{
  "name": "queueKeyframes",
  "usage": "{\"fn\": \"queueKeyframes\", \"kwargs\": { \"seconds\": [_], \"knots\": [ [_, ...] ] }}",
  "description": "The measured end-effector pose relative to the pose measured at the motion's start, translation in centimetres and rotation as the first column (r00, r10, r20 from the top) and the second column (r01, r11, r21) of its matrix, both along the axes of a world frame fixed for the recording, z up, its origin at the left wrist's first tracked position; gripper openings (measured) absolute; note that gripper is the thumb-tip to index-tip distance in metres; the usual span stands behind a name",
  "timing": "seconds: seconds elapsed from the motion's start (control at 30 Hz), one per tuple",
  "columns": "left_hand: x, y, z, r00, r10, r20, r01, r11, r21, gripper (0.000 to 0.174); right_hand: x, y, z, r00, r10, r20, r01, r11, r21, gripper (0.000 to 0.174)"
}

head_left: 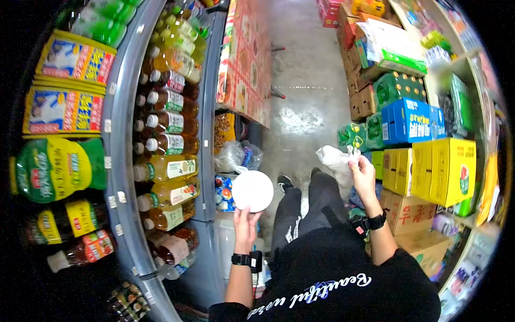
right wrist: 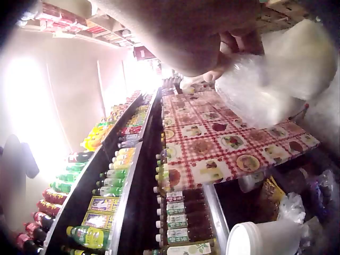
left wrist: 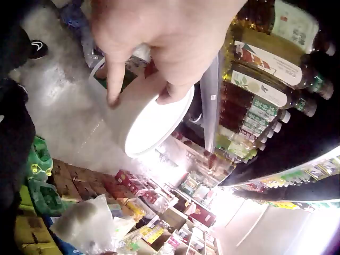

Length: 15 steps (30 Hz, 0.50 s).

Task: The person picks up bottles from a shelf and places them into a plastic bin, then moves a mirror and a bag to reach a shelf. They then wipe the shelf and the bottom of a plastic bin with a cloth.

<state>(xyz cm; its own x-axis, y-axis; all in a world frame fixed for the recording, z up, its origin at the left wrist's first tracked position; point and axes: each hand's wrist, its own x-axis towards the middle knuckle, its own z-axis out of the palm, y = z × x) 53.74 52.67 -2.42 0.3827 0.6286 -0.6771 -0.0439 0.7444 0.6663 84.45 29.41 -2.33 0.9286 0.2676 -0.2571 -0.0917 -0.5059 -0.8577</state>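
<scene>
In the head view my left hand [head_left: 245, 228] grips a round white plastic tub [head_left: 252, 190], its flat white end facing up. The left wrist view shows fingers along the tub's wall [left wrist: 118, 127] and the thumb at the rim of its pale end. Held out to the right, my right hand [head_left: 365, 176] pinches the gathered neck of a thin clear plastic bag [head_left: 333, 158]. Something whitish fills the bag, its kind blurred in the right wrist view. The hands are apart, with the bag hanging over the floor between the tub and the stacked boxes.
Shelves of bottled drinks [head_left: 174, 145] line the left side. Beyond the tub stands a table with a red checked cloth [head_left: 244, 59]. On the right are yellow cartons [head_left: 437, 172], a blue box [head_left: 410, 121] and green bottle packs [head_left: 397, 88]. A concrete floor [head_left: 303, 99] runs between.
</scene>
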Motion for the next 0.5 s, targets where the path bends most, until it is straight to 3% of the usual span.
{"fn": "queueKeyframes", "kwargs": {
  "seconds": [0.07,0.1,0.17,0.23,0.3,0.37,0.5],
  "knots": [
    [1.4,1.1,-1.5,0.998,0.058,-0.001,-0.058,0.998,0.009,0.044,0.1,-0.4,-0.9,0.998,0.047,-0.053,-0.050,0.997,-0.064,0.023],
    [1.9,1.6,-2.4,0.996,0.086,0.007,-0.086,0.996,0.005,0.043,-0.1,0.1,-1.0,0.990,0.032,-0.134,-0.020,0.996,0.090,0.022],
    [3.4,2.6,-4.0,0.987,0.159,0.021,-0.159,0.987,0.008,0.040,0.0,-0.2,-3.1,0.990,0.074,-0.121,-0.067,0.996,0.066,0.021],
    [5.0,3.6,-5.7,0.976,0.214,0.033,-0.215,0.976,0.032,0.038,0.6,-0.9,-6.2,0.981,0.096,-0.168,-0.108,0.992,-0.061,0.020],
    [6.7,4.8,-7.2,0.959,0.279,0.049,-0.280,0.960,0.018,0.036,0.8,-0.5,-6.0,0.970,0.164,-0.180,-0.188,0.973,-0.130,0.019],
    [8.6,6.3,-7.9,0.943,0.323,0.076,-0.326,0.945,0.018,0.031,0.6,0.3,-6.2,0.952,0.162,-0.259,-0.164,0.986,0.012,0.018],
    [10.4,9.9,-12.0,0.940,0.323,0.113,-0.330,0.942,0.056,0.031,0.7,0.2,-8.8,0.923,0.165,-0.346,-0.158,0.986,0.049,0.019]
  ]
}}
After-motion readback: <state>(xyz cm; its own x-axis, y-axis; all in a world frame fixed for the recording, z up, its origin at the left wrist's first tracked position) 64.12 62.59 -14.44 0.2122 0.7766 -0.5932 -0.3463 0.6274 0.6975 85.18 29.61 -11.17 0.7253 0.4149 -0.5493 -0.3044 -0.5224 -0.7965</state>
